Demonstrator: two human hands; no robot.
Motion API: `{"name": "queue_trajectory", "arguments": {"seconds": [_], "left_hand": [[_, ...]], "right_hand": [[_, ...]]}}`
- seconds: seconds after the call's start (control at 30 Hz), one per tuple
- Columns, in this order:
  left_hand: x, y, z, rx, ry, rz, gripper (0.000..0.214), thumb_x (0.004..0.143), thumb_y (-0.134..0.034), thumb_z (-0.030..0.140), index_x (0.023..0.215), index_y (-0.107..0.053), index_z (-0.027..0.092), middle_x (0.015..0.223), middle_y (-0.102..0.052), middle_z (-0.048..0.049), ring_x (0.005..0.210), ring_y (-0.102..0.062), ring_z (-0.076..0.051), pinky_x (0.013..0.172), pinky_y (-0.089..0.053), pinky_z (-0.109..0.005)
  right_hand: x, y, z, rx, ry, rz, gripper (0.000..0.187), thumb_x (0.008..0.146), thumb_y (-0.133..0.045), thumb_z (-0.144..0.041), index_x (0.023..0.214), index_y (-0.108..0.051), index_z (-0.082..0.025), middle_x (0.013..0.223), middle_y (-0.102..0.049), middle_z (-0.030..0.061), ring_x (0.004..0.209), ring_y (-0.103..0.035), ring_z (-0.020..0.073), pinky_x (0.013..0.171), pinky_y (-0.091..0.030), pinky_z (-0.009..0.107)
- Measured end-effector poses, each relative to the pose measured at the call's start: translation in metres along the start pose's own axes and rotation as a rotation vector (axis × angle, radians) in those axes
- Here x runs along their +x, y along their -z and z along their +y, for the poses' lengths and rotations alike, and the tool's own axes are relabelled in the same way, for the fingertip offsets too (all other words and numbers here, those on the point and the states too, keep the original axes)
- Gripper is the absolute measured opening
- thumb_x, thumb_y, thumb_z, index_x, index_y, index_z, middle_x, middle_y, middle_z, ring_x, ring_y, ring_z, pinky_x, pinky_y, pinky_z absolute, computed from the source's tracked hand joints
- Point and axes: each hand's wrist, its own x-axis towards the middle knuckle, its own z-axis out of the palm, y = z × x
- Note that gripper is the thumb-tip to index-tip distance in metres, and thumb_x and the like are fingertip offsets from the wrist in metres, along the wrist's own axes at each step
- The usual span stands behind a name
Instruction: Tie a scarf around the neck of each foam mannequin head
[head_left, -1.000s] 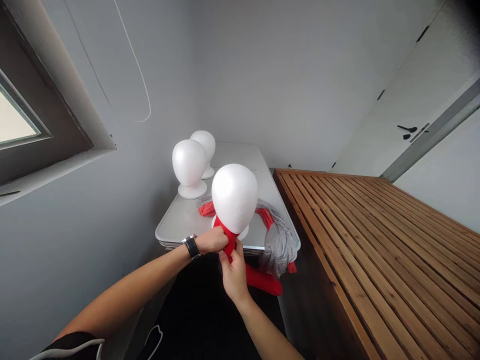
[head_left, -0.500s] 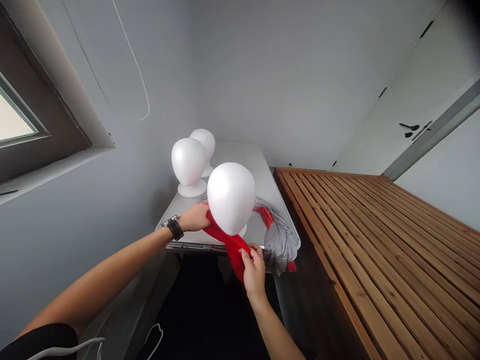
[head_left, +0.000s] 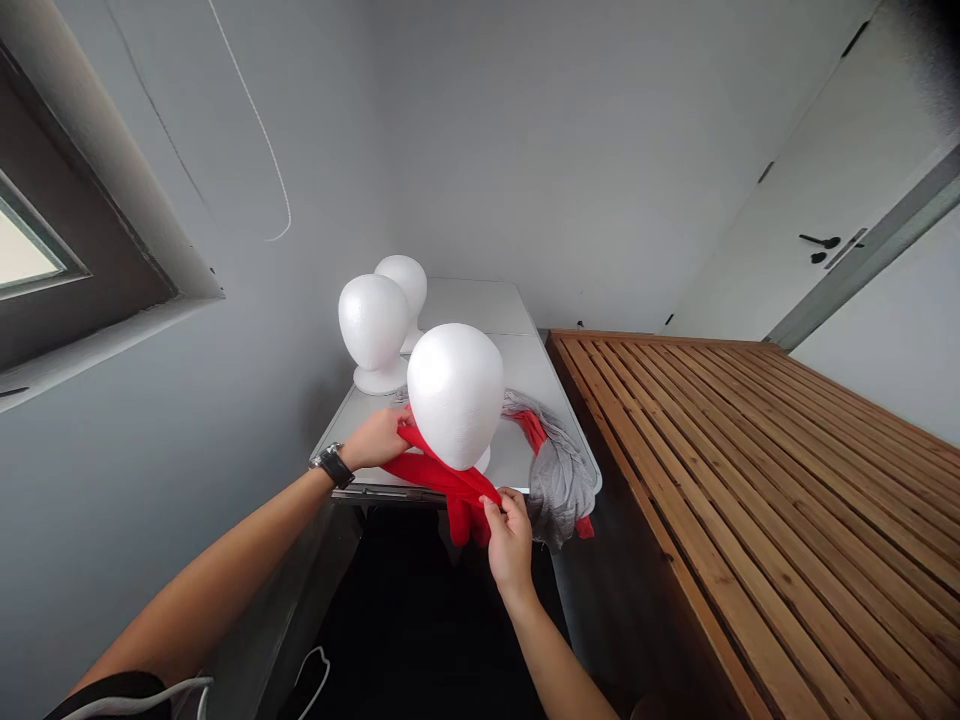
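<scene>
A white foam mannequin head (head_left: 456, 390) stands near the front edge of the white table (head_left: 491, 300). Pulled across in front of its neck is a red scarf (head_left: 427, 470), part of which hangs below the table edge. My left hand (head_left: 379, 437), with a black watch at the wrist, grips the scarf left of the head. At the lower right, my right hand (head_left: 510, 535) pinches the scarf between thumb and fingers. A grey cloth (head_left: 559, 480) with red parts curves round the head's right side and droops over the edge; whether it joins the red scarf is hidden.
Two more foam heads, a nearer one (head_left: 373, 325) and a farther one (head_left: 405, 280), stand at the table's left. A slatted wooden bench (head_left: 735, 450) runs along the right. The wall and window (head_left: 45, 250) are close on the left.
My left hand has shifted slightly left, drawing the red scarf outward into separate strands with a loop hanging beneath. My right hand keeps its pinch in nearly the same place.
</scene>
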Motion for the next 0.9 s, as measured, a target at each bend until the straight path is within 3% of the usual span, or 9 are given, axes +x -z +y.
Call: {"name": "queue_trajectory", "arguments": {"seconds": [0.1,0.17,0.23,0.33,0.43,0.57,0.77,0.83,0.9], "left_hand": [[0.000,0.012,0.009,0.417,-0.133,0.183,0.013,0.065,-0.070,0.014,0.076,-0.067,0.021,0.060,-0.056,-0.0057,0.076,-0.063,-0.028,0.069,-0.041,-0.032],[0.000,0.013,0.012,0.341,-0.115,0.217,0.015,0.069,-0.070,0.020,0.083,-0.069,0.021,0.063,-0.059,-0.0057,0.079,-0.064,-0.029,0.072,-0.044,-0.033],[0.001,0.008,0.010,0.049,-0.037,0.139,0.018,0.073,-0.067,0.028,0.090,-0.069,0.020,0.069,-0.064,-0.0054,0.077,-0.065,-0.026,0.073,-0.047,-0.033],[0.002,0.000,0.004,-0.249,0.113,0.035,0.015,0.073,-0.061,0.032,0.080,-0.063,0.020,0.065,-0.060,-0.0034,0.065,-0.059,-0.021,0.067,-0.046,-0.031],[0.001,0.002,0.001,-0.075,0.099,0.122,0.009,0.070,-0.063,0.026,0.076,-0.060,0.020,0.061,-0.055,-0.0019,0.062,-0.055,-0.020,0.063,-0.040,-0.029],[-0.005,0.017,0.006,0.396,-0.130,0.356,0.008,0.077,-0.067,0.023,0.081,-0.061,0.021,0.071,-0.060,-0.0078,0.083,-0.063,-0.027,0.068,-0.039,-0.030],[-0.006,0.014,0.013,-0.102,-0.016,0.271,0.026,0.082,-0.058,0.033,0.067,-0.039,0.023,0.055,-0.036,0.0014,0.056,-0.043,-0.015,0.060,-0.038,-0.028],[-0.007,0.009,0.011,-0.101,0.021,0.241,0.028,0.082,-0.052,0.032,0.066,-0.030,0.024,0.055,-0.027,0.0034,0.050,-0.032,-0.013,0.055,-0.035,-0.027],[-0.009,0.010,0.010,0.045,0.042,0.229,0.026,0.080,-0.053,0.030,0.066,-0.033,0.024,0.054,-0.029,0.0032,0.050,-0.032,-0.013,0.054,-0.032,-0.027]], "right_hand": [[-0.001,0.001,0.002,-0.023,0.004,-0.004,0.039,0.099,-0.062,-0.055,0.095,-0.077,-0.019,0.107,-0.064,0.0082,0.102,-0.063,0.0225,0.094,-0.050,0.033],[-0.002,0.001,0.002,-0.026,0.003,-0.002,0.039,0.100,-0.061,-0.055,0.096,-0.077,-0.019,0.107,-0.064,0.0081,0.101,-0.063,0.0225,0.094,-0.050,0.033],[-0.002,0.000,0.002,-0.023,0.005,0.002,0.039,0.101,-0.060,-0.055,0.098,-0.077,-0.020,0.106,-0.064,0.0080,0.101,-0.064,0.0227,0.094,-0.050,0.033],[-0.002,0.000,0.000,-0.032,0.017,-0.002,0.039,0.102,-0.059,-0.054,0.101,-0.078,-0.020,0.107,-0.065,0.0079,0.101,-0.064,0.0226,0.094,-0.050,0.033],[-0.003,0.000,-0.002,-0.054,0.039,-0.007,0.038,0.102,-0.059,-0.054,0.100,-0.077,-0.020,0.106,-0.066,0.0079,0.100,-0.064,0.0224,0.093,-0.050,0.033],[-0.004,0.000,-0.003,-0.068,0.048,-0.001,0.041,0.102,-0.058,-0.055,0.097,-0.077,-0.020,0.104,-0.066,0.0077,0.098,-0.063,0.0225,0.092,-0.050,0.034],[-0.005,0.000,-0.005,-0.077,0.052,-0.011,0.043,0.103,-0.056,-0.057,0.099,-0.077,-0.020,0.103,-0.067,0.0079,0.096,-0.063,0.0226,0.090,-0.050,0.034],[-0.005,-0.001,-0.006,-0.071,0.056,-0.012,0.042,0.104,-0.056,-0.056,0.101,-0.077,-0.020,0.104,-0.067,0.0082,0.097,-0.063,0.0228,0.091,-0.051,0.034],[-0.005,-0.001,-0.005,-0.076,0.056,-0.010,0.042,0.103,-0.056,-0.056,0.103,-0.078,-0.020,0.106,-0.068,0.0084,0.098,-0.063,0.0230,0.092,-0.051,0.034]]}}
